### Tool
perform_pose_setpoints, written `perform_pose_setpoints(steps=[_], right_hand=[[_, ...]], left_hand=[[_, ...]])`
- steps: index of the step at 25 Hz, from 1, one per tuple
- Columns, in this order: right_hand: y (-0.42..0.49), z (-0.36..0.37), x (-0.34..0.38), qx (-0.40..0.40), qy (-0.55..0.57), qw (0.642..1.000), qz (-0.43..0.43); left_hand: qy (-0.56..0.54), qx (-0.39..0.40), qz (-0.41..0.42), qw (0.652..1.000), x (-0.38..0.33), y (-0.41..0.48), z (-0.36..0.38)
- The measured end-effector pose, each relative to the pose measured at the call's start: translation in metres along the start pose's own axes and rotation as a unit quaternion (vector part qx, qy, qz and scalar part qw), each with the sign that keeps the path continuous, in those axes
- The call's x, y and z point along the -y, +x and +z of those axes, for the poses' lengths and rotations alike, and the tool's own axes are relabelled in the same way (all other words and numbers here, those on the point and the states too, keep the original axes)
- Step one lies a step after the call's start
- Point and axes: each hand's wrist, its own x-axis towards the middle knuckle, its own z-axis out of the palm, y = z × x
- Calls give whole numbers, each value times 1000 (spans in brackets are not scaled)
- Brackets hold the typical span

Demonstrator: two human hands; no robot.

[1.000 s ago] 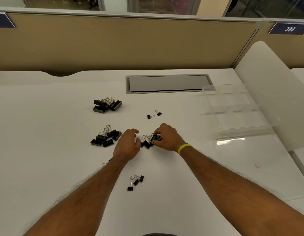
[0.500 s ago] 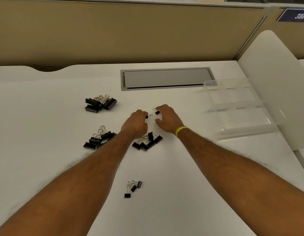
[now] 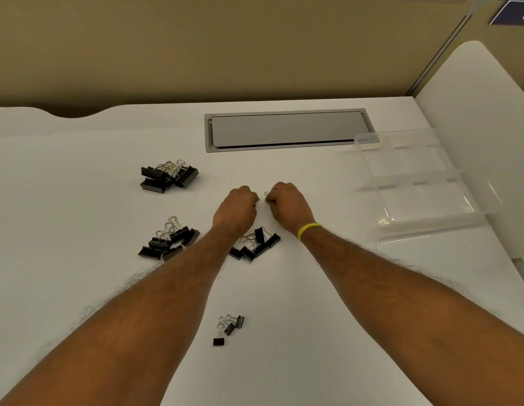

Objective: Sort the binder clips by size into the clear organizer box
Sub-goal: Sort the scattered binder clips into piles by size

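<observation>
Binder clips (image 3: pixel 254 244) lie in four heaps; left hand (image 3: pixel 238 208) and right hand (image 3: pixel 288 205) each pinch one small clip (image 3: pixel 266 194); one organizer box (image 3: pixel 425 183).

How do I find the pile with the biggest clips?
Start at the grey hatch in the white desk. Just left of it and nearer lies a heap of clips. Its clips are wider than any other pile's, and it sits farthest back.
</observation>
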Motion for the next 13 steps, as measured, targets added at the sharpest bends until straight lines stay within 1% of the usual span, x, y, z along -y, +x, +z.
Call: perform_pose_setpoints(steps=[2,3,4,5,7,8,9,10,11,12,13], right_hand=[[-5,-5,4,-33,119,990,64],[-10,-8,8,-52,196,975,96],[-14,-12,13,-69,276,951,122],[-19,-16,19,-75,362,918,143],[-30,-22,34,-59,531,826,178],[-37,-24,40,-46,592,781,192],[-44,-25,46,-38,631,748,203],[-51,-26,50,-32,657,724,210],[-59,-27,55,-26,673,708,212],[-66,-27,59,-18,683,700,210],[-73,-28,65,-9,684,700,205]], left_hand=[[-131,-33,-48,990,0,-7,-9],[-206,-47,-74,975,0,-11,-14],[-281,-51,-99,953,-1,-17,-19],[-358,-48,-120,925,-3,-23,-24],[-491,-37,-149,857,-6,-38,-32],[-537,-32,-159,828,-8,-46,-35],[-570,-32,-169,804,-11,-55,-38],[-592,-34,-177,785,-13,-65,-40],[-606,-37,-181,774,-14,-76,-43],[-612,-40,-180,769,-15,-86,-45],[-610,-41,-179,771,-15,-96,-47]])
